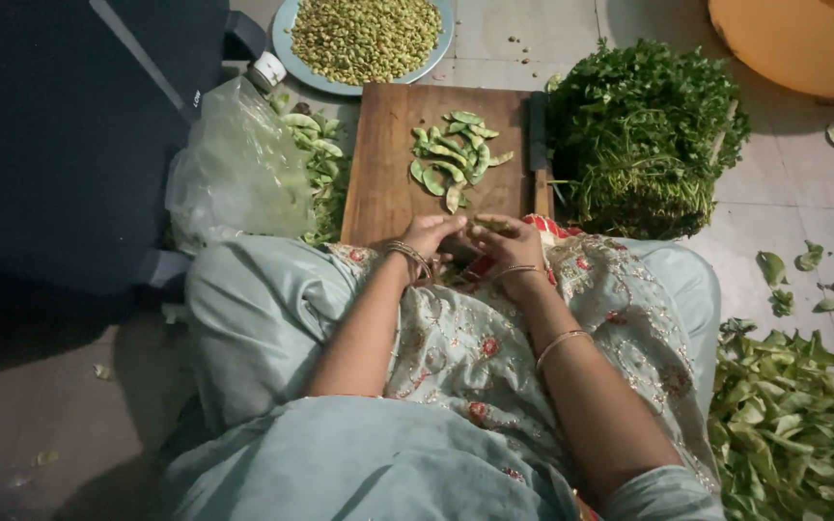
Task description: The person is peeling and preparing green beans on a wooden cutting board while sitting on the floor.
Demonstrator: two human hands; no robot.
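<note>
Mid-frame, over the lap, the left hand (pixel 429 234) and right hand (pixel 509 243) meet, fingertips pinching a flat green bean pod (pixel 490 227) between them, just below the brown wooden chopping board (pixel 385 183).

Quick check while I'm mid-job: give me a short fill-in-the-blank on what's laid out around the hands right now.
1. The small heap of green pods lies on a wooden ____.
2. The shelled beans fill a round ____ beyond the board.
3. The left hand and right hand meet over the person's ____.
4. The bunch of leafy herbs lies to the ____ of the board.

Missing words: cutting board; plate; lap; right
</note>
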